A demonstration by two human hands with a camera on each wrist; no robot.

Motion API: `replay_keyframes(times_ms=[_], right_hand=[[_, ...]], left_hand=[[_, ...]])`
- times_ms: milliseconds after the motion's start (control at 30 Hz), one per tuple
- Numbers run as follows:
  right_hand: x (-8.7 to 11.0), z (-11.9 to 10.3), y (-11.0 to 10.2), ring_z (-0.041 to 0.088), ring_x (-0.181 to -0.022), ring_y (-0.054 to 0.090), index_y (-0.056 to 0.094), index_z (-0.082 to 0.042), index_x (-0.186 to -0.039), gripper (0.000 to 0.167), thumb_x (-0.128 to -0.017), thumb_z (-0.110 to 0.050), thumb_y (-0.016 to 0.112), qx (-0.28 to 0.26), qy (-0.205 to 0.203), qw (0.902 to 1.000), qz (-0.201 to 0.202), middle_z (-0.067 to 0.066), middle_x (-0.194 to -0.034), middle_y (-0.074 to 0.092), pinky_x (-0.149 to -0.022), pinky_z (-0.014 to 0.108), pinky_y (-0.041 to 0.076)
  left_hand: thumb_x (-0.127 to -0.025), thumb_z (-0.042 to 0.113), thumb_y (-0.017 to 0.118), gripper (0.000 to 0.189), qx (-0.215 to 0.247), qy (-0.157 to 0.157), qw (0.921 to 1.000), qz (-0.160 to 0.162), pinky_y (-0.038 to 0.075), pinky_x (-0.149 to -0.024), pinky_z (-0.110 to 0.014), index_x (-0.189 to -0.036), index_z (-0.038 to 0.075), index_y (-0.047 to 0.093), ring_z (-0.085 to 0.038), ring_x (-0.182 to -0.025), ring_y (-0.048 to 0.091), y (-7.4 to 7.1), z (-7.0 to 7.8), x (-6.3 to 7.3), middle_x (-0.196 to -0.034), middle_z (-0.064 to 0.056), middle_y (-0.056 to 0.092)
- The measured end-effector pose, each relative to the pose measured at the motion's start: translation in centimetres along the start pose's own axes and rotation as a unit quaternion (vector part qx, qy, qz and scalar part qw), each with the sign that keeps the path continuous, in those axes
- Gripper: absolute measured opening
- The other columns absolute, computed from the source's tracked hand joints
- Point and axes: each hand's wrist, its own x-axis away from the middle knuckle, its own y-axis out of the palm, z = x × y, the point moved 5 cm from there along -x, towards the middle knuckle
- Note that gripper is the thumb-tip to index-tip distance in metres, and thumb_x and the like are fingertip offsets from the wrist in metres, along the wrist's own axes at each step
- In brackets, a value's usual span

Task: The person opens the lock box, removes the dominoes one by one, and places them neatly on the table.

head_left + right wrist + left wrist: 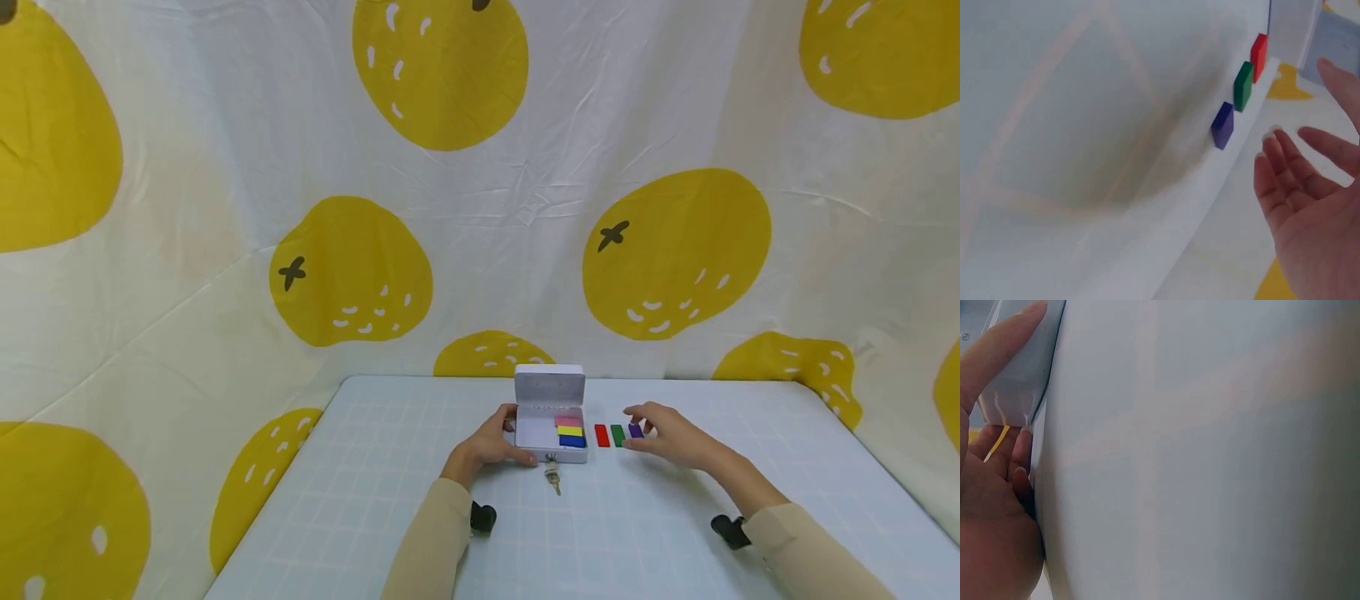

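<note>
A small pale cash box (536, 430) stands on the table with its lid (550, 387) raised. My left hand (489, 442) holds its left side, thumb along the front and fingers round the side wall. Pink (567, 422), yellow (570, 431) and blue (572, 441) blocks lie inside at the right. Keys (553, 478) hang from the front lock. To the right, a red block (1259, 58), a green block (1243, 87) and a purple block (1223, 126) form a row on the table. Over the purple one hovers my right hand (671, 437), fingers and thumb spread apart, holding nothing.
The white table (360, 483) has a faint grid and ends at a cloth backdrop (517, 275) printed with big yellow fruit. Black wrist cameras (483, 517) sit below both sleeves.
</note>
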Motion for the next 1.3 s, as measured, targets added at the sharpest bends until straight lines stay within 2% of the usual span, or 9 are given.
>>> replay_keyframes(times_ms=[300,500,667,767,967,1033,1133,1233,1300], right_hand=[[-0.9,-2.8,0.8,0.022,-0.092,0.055,0.059,0.001,-0.136,0.058,-0.091,-0.029,0.079,-0.003,-0.022,0.9997,-0.015,0.014,-0.114,0.063,-0.075,0.027,0.052],[-1.3,-4.2,1.5,0.028,-0.098,0.058,0.059,0.001,-0.135,0.054,-0.092,-0.024,0.078,-0.004,-0.033,0.9992,-0.022,0.015,-0.117,0.064,-0.081,0.035,0.054],[-1.6,-4.8,2.3,0.028,-0.098,0.058,0.059,0.001,-0.136,0.054,-0.091,-0.022,0.078,-0.003,-0.036,0.9991,-0.024,0.015,-0.116,0.064,-0.085,0.041,0.056],[-1.8,-5.1,2.7,0.028,-0.098,0.058,0.059,0.001,-0.136,0.055,-0.091,-0.022,0.078,-0.004,-0.039,0.999,-0.024,0.016,-0.118,0.064,-0.087,0.042,0.056],[-2.2,-6.0,3.2,0.029,-0.1,0.058,0.059,0.0,-0.138,0.057,-0.09,-0.024,0.079,-0.018,-0.037,0.9988,-0.027,0.015,-0.12,0.063,-0.088,0.042,0.056],[-2.4,-6.4,3.3,0.029,-0.102,0.058,0.059,-0.001,-0.138,0.056,-0.091,-0.024,0.079,-0.018,-0.045,0.9985,-0.025,0.015,-0.12,0.063,-0.09,0.045,0.055],[-2.6,-6.9,3.5,0.03,-0.104,0.057,0.059,-0.002,-0.139,0.054,-0.092,-0.023,0.078,-0.014,-0.066,0.9975,-0.021,0.015,-0.12,0.063,-0.093,0.05,0.054],[-2.8,-7.4,3.7,0.03,-0.106,0.057,0.059,-0.001,-0.139,0.053,-0.093,-0.021,0.077,-0.01,-0.079,0.9966,-0.019,0.016,-0.12,0.062,-0.094,0.051,0.053],[-3.0,-7.6,3.8,0.031,-0.104,0.057,0.06,0.0,-0.138,0.051,-0.093,-0.018,0.076,-0.009,-0.083,0.9963,-0.02,0.016,-0.119,0.063,-0.092,0.05,0.053]], left_hand=[[-0.067,0.025,0.099,0.097,-0.002,-0.003,1.0,0.003,0.039,-0.1,-0.042,-0.146,0.019,0.044,-0.022,-0.112,0.048,0.1,-0.1,-0.3,-0.124,0.0,0.053],[-0.068,0.027,0.098,0.095,-0.002,0.0,1.0,-0.003,0.04,-0.102,-0.042,-0.147,0.02,0.044,-0.022,-0.113,0.047,0.0,0.2,0.2,-0.125,0.0,0.053],[-0.069,0.026,0.098,0.094,0.006,0.001,1.0,-0.002,0.04,-0.102,-0.044,-0.146,0.019,0.044,-0.024,-0.112,0.047,0.0,0.4,0.5,-0.124,-0.002,0.053],[-0.069,0.026,0.098,0.095,0.002,-0.004,1.0,-0.001,0.039,-0.102,-0.042,-0.147,0.021,0.044,-0.022,-0.113,0.047,0.0,0.2,0.3,-0.124,0.0,0.052],[-0.069,0.025,0.098,0.094,0.005,0.008,1.0,-0.001,0.039,-0.101,-0.042,-0.146,0.019,0.044,-0.022,-0.113,0.047,0.0,0.1,0.3,-0.123,-0.001,0.052],[-0.069,0.024,0.098,0.093,0.012,0.014,0.9998,-0.001,0.039,-0.101,-0.043,-0.145,0.018,0.044,-0.024,-0.112,0.047,0.0,0.1,0.3,-0.123,-0.003,0.052],[-0.068,0.025,0.098,0.094,0.01,0.006,0.9999,-0.001,0.039,-0.101,-0.042,-0.146,0.02,0.044,-0.023,-0.112,0.047,0.0,-0.1,0.1,-0.123,-0.001,0.052],[-0.068,0.026,0.098,0.095,0.004,-0.004,1.0,-0.001,0.039,-0.101,-0.04,-0.146,0.022,0.044,-0.021,-0.112,0.047,0.1,-0.3,-0.1,-0.123,0.002,0.052],[-0.068,0.026,0.098,0.095,0.001,0.005,1.0,-0.001,0.04,-0.099,-0.041,-0.146,0.021,0.044,-0.022,-0.111,0.047,0.1,-0.2,0.0,-0.123,0.0,0.053]])
